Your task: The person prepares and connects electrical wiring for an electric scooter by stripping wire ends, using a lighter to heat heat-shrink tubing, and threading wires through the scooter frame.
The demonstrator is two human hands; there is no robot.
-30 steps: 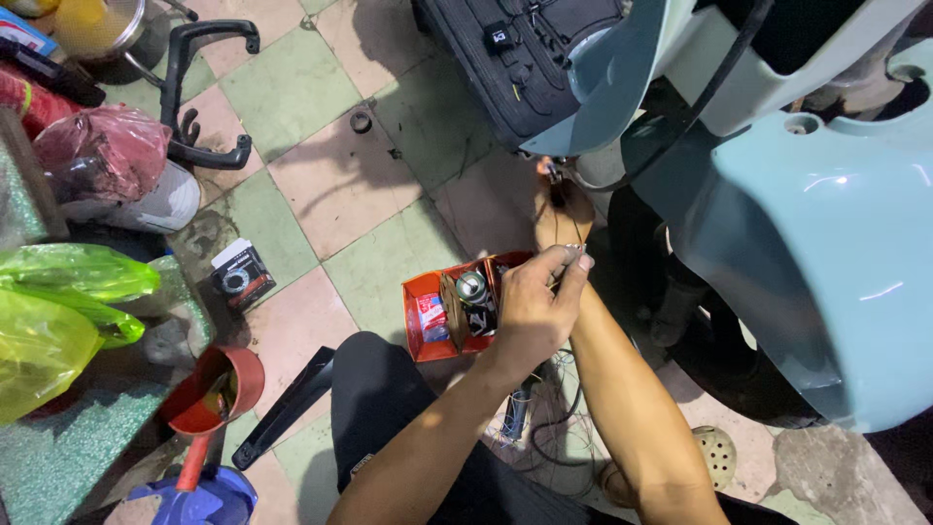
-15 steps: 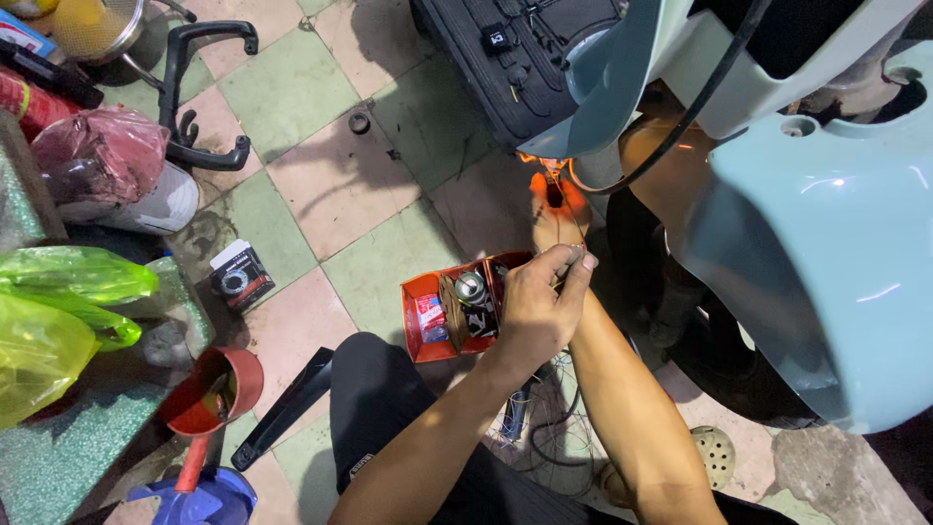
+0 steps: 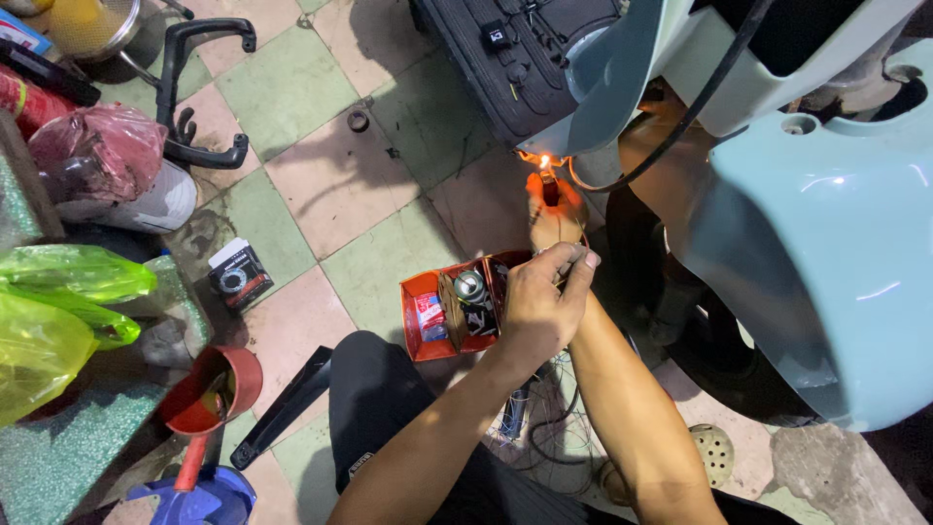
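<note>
Small black carton with a round picture and a white flap, lying flat on the tiled floor, left of centre, just beside the green bags. Open orange cardboard box on the floor at centre, divided into compartments; the left hand rests over its right side. Inside it, a small red-and-white packet in the left compartment and a silver can with a dark label, lying in the middle one. Blue flat package, only partly in view, at the top left corner. Small white-on-black label on the black panel at top centre.
</note>
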